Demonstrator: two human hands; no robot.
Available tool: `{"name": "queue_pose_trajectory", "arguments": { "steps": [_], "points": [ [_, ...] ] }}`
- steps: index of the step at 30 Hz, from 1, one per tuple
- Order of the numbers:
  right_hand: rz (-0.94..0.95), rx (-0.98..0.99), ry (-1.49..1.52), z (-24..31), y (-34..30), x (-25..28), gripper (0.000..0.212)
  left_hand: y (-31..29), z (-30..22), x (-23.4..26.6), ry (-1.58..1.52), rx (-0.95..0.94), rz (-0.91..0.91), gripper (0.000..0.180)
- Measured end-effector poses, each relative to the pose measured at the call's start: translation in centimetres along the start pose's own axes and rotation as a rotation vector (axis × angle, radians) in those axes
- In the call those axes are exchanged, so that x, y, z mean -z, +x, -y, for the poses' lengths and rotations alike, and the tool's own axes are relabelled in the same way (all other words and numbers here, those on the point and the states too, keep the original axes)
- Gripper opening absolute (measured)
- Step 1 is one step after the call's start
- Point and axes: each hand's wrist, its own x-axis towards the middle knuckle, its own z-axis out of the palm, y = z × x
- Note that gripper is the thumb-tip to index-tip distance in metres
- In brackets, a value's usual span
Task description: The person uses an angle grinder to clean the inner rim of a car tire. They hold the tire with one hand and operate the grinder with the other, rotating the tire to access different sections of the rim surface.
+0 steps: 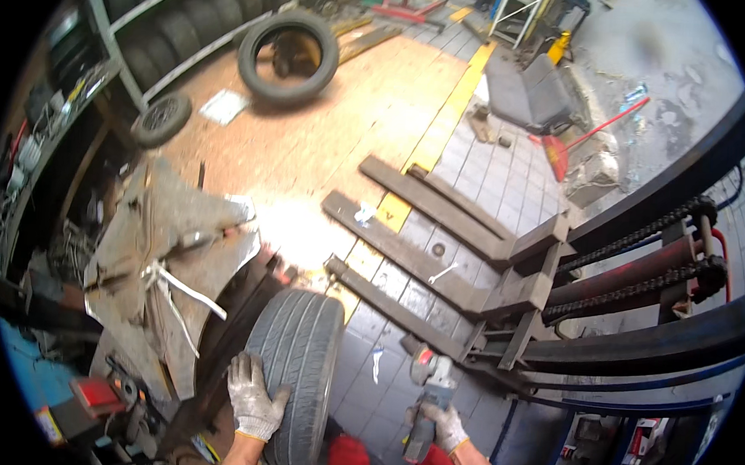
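Note:
Upright in front of me stands a car tyre (294, 367), its grooved tread toward me. My left hand (256, 401), in a pale, dirty work glove, lies on the tread with the fingers stretched out and the thumb apart. To the right, my right hand (448, 428), also gloved, is wrapped round the body of a grey angle grinder (436, 393). Its head, with a reddish-orange disc (421, 366), points away from me, apart from the tyre. Whether the disc is spinning cannot be made out.
Forklift forks (405, 251) reach across the floor at right, with a wrench (443, 273) on one. A rough metal-topped stand (169, 264) is at left. Beyond lie a loose tyre (323, 77), a tyre rack (181, 33), a seat (523, 89) and a red dustpan (555, 155).

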Motion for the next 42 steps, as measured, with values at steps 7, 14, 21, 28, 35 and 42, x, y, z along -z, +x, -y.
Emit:
{"name": "queue_pose_trajectory", "arguments": {
  "steps": [7,14,21,28,35,42],
  "points": [
    [0.029,-0.127,0.028,0.2,-1.7,3.0,0.053,9.1,-7.5,-1.0,-0.018,-0.205,0.021,0.069],
    [0.115,0.04,-0.379,-0.7,-1.7,6.9,0.053,17.8,-7.3,-4.9,0.05,-0.263,-0.086,0.058],
    [-0.086,-0.066,-0.532,-0.7,1.8,8.0,0.06,9.5,-8.1,-7.7,0.224,-0.119,-0.236,0.062],
    [-0.128,-0.046,-0.373,-1.2,7.0,9.1,0.051,11.6,-7.3,-8.2,0.158,-0.219,-0.303,0.058],
    [-0.022,-0.068,-0.205,1.1,7.1,7.8,0.038,14.3,-6.2,-8.1,0.154,-0.265,-0.279,0.053],
    [-0.053,-0.084,-0.099,-0.2,6.4,6.1,0.042,8.2,-13.1,-8.1,0.13,-0.152,-0.556,0.045]
  ]
}}
